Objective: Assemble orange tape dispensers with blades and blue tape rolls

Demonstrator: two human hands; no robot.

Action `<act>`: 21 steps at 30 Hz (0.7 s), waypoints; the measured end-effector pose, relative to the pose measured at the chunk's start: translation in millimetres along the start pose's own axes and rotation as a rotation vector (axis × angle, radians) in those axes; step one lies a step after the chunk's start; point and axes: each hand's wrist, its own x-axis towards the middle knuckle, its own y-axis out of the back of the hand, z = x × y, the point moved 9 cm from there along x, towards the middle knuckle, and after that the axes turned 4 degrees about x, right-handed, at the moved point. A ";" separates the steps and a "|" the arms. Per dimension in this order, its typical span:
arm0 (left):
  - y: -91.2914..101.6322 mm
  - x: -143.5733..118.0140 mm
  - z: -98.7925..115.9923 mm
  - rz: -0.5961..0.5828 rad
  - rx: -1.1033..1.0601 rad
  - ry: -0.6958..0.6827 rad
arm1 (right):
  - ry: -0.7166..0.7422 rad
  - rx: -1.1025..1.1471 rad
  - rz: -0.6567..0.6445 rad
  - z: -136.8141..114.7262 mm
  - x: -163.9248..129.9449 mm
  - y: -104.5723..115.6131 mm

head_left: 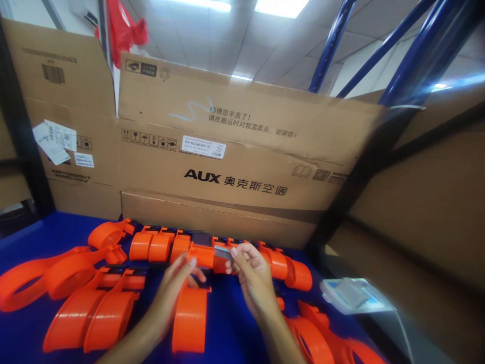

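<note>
- Orange plastic parts (pixel 76 273) lie in rows on the blue table (pixel 227 328), left of the hands.
- Left hand (pixel 172 288) holds one orange part (pixel 191 308) at its top end, fingers curled round it, in front of the AUX cardboard box (pixel 235 167).
- Right hand (pixel 252 275) pinches a small grey metal piece (pixel 223 252) against that part's top.
- White packet (pixel 352 296) lies right of the hands, near the table edge.

Bright orange curved plastic dispenser parts (pixel 102 308) lie on a deep blue table cover (pixel 227 328) — behind them, plain brown cardboard boxes (pixel 235 167) with black print and white labels — blue metal rack posts (pixel 333 40).
</note>
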 end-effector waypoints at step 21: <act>1.4 3.6 6.9 -0.042 0.198 -0.056 | -0.009 -0.140 -0.098 10.2 2.0 -0.7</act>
